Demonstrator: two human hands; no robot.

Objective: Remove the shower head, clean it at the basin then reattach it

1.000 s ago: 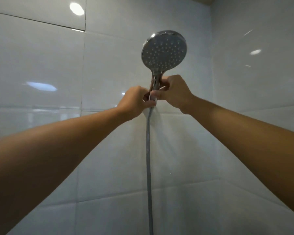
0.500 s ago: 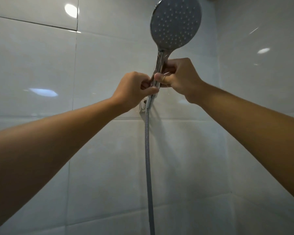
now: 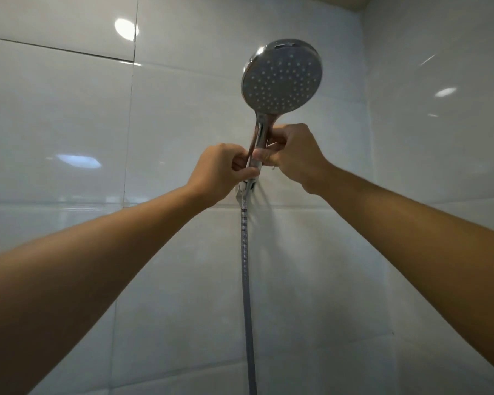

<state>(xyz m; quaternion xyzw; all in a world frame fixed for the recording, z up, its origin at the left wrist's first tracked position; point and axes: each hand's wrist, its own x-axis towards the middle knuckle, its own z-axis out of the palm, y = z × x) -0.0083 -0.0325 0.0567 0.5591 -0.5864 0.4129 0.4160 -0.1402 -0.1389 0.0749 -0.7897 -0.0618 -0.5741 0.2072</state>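
The left hand (image 3: pixel 220 169) reached up from the lower left, its fingers (image 3: pixel 241 174) curled around the lowest stretch of the handle of the round chrome shower head (image 3: pixel 283 78), thumb side pressed to the metal just above the small wall bracket (image 3: pixel 247 191). The handle stood nearly upright between the two hands, leaning slightly to the right, with the wide grey spray face and its pale nozzles above both sets of knuckles and turned toward the camera. A ribbed silver hose (image 3: pixel 246 280) hung straight down from the handle's base, close against the glossy white wall tiles (image 3: pixel 69 124). The right hand (image 3: pixel 292 155) came in from the right, slightly higher than the left, its thumb and fingers (image 3: pixel 264 155) clamped on the handle's middle, so the chrome stem showed only above and between the two grips. Whether the handle's foot sat in the bracket could not be told.
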